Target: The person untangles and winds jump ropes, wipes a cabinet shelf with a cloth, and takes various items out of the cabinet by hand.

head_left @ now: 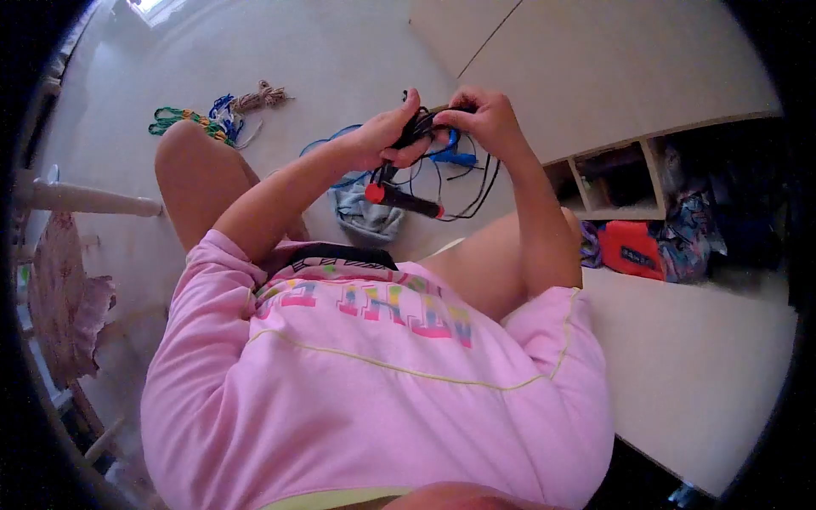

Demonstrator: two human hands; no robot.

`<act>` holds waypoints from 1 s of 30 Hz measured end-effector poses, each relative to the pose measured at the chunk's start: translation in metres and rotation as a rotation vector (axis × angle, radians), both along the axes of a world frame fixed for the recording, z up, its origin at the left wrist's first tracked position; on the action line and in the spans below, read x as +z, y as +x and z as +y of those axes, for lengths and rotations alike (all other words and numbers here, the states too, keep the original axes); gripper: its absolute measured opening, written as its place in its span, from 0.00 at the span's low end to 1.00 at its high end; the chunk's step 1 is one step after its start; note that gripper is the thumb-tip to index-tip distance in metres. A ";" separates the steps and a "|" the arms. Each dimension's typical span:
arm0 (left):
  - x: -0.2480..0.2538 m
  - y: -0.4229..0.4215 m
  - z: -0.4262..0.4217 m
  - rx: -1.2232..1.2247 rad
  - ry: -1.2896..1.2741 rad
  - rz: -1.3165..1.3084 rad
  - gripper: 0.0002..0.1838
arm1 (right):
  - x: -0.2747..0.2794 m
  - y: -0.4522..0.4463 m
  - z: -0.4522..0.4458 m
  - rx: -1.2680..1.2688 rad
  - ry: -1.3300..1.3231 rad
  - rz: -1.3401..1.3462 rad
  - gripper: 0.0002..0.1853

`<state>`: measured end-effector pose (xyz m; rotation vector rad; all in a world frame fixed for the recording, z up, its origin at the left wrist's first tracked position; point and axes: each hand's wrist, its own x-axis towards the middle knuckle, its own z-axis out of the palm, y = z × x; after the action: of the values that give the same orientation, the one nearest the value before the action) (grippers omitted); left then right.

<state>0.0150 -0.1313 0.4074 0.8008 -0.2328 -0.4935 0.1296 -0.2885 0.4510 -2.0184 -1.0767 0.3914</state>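
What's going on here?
Someone in a pink top has both bare hands on a black cord: the left hand holds its bunched loops, and the right hand grips it alongside. A black handle with red ends shows just below the hands. A tan rope bundle and green cord lie on the floor.

On my feed, I have both hands up ahead of the chest, close together; I can't tell whether they touch. My left forearm [297, 183] slants inward, ending in the left hand [382, 136], thumb [410, 105] raised, fingers [410, 155] curled in a grip. My right forearm [535, 204] reaches forward, the right hand [486, 119] arching leftward in a pinch. The left knee [185, 143] is bent.
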 end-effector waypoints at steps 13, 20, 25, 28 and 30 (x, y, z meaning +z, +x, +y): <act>0.057 0.012 0.080 0.981 0.497 -0.545 0.29 | -0.061 -0.043 0.023 0.218 -0.130 -0.171 0.11; -0.003 0.009 0.029 0.459 0.907 -0.358 0.26 | -0.002 -0.035 0.014 0.264 0.009 -0.417 0.11; -0.004 -0.002 0.014 -0.012 0.544 0.026 0.31 | 0.011 -0.008 0.000 0.040 -0.030 -0.229 0.15; 0.016 -0.006 0.007 -0.010 0.199 -0.029 0.31 | 0.003 0.009 -0.004 -0.062 -0.044 -0.186 0.17; 0.016 -0.009 0.013 -0.046 0.005 -0.133 0.28 | -0.008 0.026 -0.003 -0.093 -0.047 -0.224 0.18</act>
<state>0.0063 -0.1185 0.4230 0.8350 -0.3737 -0.4852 0.1554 -0.2912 0.4428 -2.1841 -1.1109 0.1462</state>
